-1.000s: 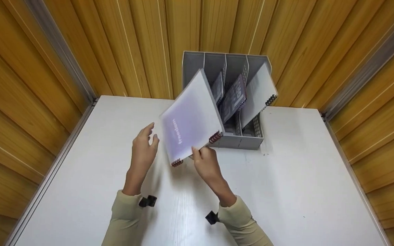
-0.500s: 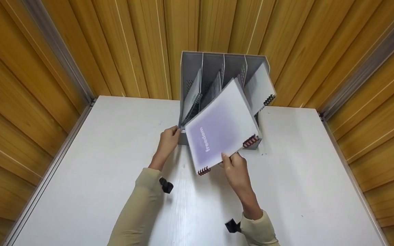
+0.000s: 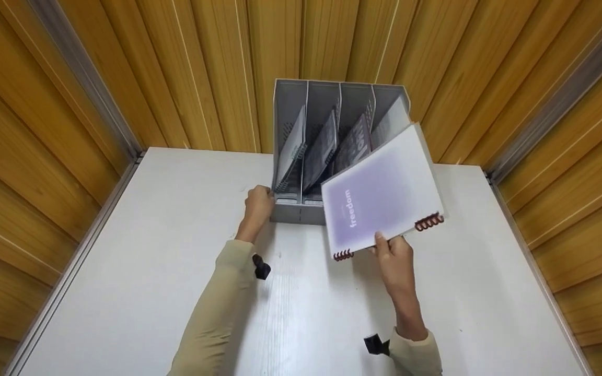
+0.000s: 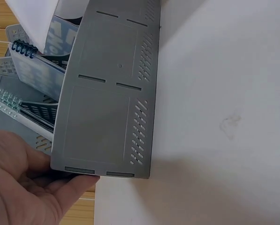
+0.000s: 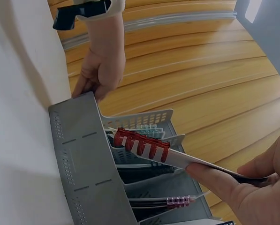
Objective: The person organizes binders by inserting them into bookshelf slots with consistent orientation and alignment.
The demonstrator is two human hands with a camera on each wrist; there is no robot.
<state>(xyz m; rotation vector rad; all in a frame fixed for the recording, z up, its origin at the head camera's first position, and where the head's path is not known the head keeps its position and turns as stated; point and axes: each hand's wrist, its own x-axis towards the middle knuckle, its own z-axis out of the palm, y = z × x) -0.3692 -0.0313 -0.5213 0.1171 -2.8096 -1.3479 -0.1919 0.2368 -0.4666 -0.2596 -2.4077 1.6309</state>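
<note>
A gray four-slot file organizer (image 3: 298,214) stands at the back of the white table. At its left front corner my left hand (image 3: 256,206) grips the edge; the left wrist view shows the thumb and fingers (image 4: 76,190) around that corner. My right hand (image 3: 397,261) pinches the ringed edge of a purple-and-white spiral notebook (image 3: 384,193) printed "freedom", with red rings. The notebook is tilted in the air before the organizer's right side and covers part of the right slots. In the right wrist view its red rings (image 5: 142,143) face the organizer.
Leaning in the slots are a green-ringed notebook (image 3: 293,146), a dark notebook (image 3: 324,149), another with large pale letters (image 3: 356,143) and a mostly hidden white one (image 3: 392,120). Wood-look panels (image 3: 207,73) close in the back and sides.
The right hand has carried the "freedom" notebook rightward across the organizer's front, uncovering the left slots. My left hand has moved from beside the notebook to the organizer's left corner and grips it.
</note>
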